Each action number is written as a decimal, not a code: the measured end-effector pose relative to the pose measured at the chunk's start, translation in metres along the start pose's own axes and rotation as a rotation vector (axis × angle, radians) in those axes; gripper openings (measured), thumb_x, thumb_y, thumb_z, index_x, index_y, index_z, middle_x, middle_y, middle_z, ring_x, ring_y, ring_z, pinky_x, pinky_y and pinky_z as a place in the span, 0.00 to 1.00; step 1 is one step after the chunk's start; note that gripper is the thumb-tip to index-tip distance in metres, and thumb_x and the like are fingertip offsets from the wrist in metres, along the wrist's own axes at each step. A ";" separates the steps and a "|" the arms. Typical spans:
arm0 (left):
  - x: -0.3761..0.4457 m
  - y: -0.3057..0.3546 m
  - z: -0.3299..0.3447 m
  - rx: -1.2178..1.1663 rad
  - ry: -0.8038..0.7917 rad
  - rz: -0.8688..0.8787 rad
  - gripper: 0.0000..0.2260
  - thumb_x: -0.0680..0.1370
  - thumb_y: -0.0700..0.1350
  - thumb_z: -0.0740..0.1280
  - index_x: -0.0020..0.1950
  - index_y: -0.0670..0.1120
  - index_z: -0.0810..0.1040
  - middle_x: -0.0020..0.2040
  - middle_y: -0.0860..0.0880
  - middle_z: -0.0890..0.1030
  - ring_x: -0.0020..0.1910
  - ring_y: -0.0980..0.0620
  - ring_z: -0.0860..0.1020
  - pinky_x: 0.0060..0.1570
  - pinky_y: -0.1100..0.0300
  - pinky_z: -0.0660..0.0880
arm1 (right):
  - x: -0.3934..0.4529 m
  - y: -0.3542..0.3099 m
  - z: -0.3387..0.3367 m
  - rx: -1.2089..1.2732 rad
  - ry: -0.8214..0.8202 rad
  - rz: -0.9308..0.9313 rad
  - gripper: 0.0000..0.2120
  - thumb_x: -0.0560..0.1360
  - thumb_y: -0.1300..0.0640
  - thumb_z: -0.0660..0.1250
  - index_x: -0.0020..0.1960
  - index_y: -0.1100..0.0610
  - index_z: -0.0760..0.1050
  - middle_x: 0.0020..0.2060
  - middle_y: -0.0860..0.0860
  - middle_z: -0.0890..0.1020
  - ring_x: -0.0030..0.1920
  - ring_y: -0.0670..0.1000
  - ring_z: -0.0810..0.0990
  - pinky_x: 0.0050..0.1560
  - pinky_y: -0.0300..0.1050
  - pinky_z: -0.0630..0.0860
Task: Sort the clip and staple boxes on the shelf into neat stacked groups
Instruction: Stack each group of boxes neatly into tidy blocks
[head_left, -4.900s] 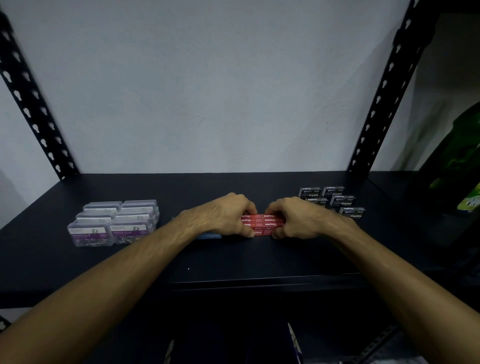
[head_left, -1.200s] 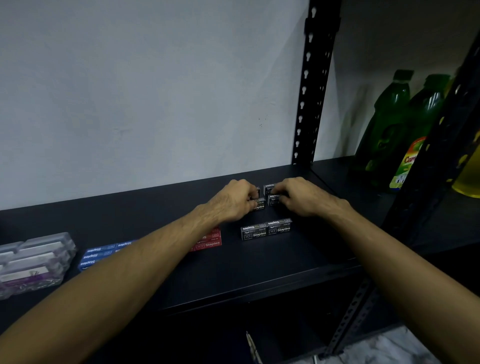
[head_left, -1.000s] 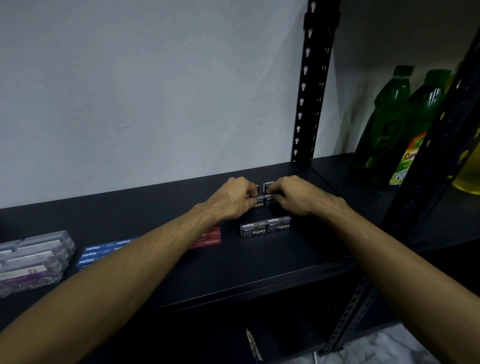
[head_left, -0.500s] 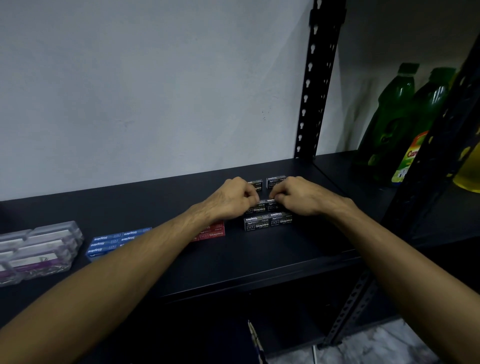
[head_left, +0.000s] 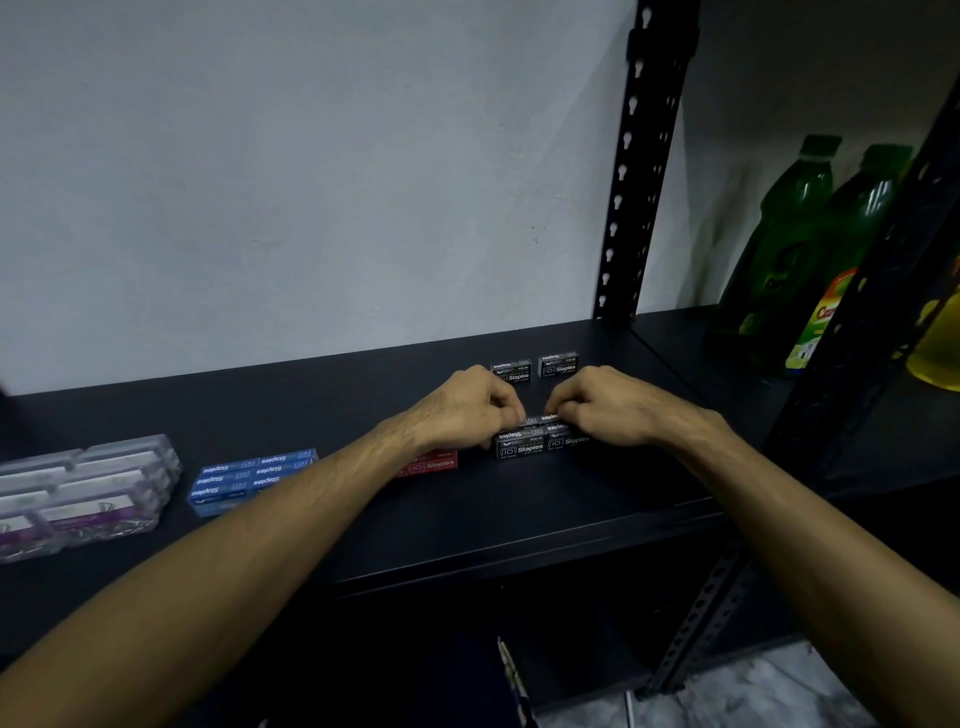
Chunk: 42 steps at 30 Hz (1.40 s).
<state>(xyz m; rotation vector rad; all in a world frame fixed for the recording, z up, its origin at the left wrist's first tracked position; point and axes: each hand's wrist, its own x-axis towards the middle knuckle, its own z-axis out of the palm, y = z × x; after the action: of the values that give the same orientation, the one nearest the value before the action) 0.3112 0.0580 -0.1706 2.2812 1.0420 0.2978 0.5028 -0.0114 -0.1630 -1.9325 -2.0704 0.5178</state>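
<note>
On the black shelf (head_left: 467, 519), my left hand (head_left: 462, 408) and my right hand (head_left: 602, 405) pinch black staple boxes (head_left: 540, 421) and set them on top of a front pair of black staple boxes (head_left: 540, 446). Two more black staple boxes (head_left: 535, 368) stand behind, near the wall. Red staple boxes (head_left: 431, 462) lie left of the black group, partly hidden by my left forearm. A block of blue staple boxes (head_left: 249, 475) sits further left. Clear paper clip boxes (head_left: 78, 488) with purple labels are stacked at the far left.
A black perforated upright (head_left: 639, 171) rises at the shelf's back right corner. Green bottles (head_left: 795, 249) and a yellow one (head_left: 940, 343) stand on the neighbouring shelf to the right. A white wall closes the back. Another upright (head_left: 883, 291) crosses the right foreground.
Both hands drew two black staple boxes from the back forward onto the front pair. Earlier still they were at the red boxes in the middle of the shelf.
</note>
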 end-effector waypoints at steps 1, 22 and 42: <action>0.000 -0.001 0.000 -0.002 -0.002 -0.001 0.06 0.78 0.46 0.68 0.46 0.51 0.84 0.34 0.53 0.83 0.30 0.57 0.81 0.33 0.67 0.73 | -0.001 -0.001 -0.001 0.002 -0.009 0.011 0.13 0.77 0.57 0.60 0.51 0.47 0.83 0.42 0.40 0.82 0.44 0.37 0.78 0.43 0.37 0.72; 0.001 -0.001 0.007 0.290 -0.052 0.122 0.12 0.71 0.53 0.74 0.53 0.54 0.80 0.45 0.54 0.82 0.42 0.55 0.80 0.45 0.54 0.80 | -0.008 -0.005 0.002 -0.122 -0.083 -0.004 0.12 0.72 0.58 0.71 0.54 0.47 0.79 0.41 0.44 0.80 0.36 0.42 0.78 0.33 0.36 0.70; 0.040 -0.004 -0.031 0.209 0.229 0.078 0.14 0.78 0.54 0.68 0.58 0.48 0.80 0.46 0.52 0.80 0.47 0.53 0.79 0.48 0.58 0.76 | 0.035 0.024 -0.015 -0.175 0.205 0.053 0.20 0.75 0.56 0.64 0.67 0.50 0.74 0.60 0.51 0.76 0.61 0.54 0.76 0.62 0.53 0.73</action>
<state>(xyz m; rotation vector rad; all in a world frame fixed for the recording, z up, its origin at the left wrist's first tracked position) 0.3225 0.1034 -0.1499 2.5245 1.1447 0.5134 0.5284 0.0260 -0.1615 -2.0447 -1.9963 0.1452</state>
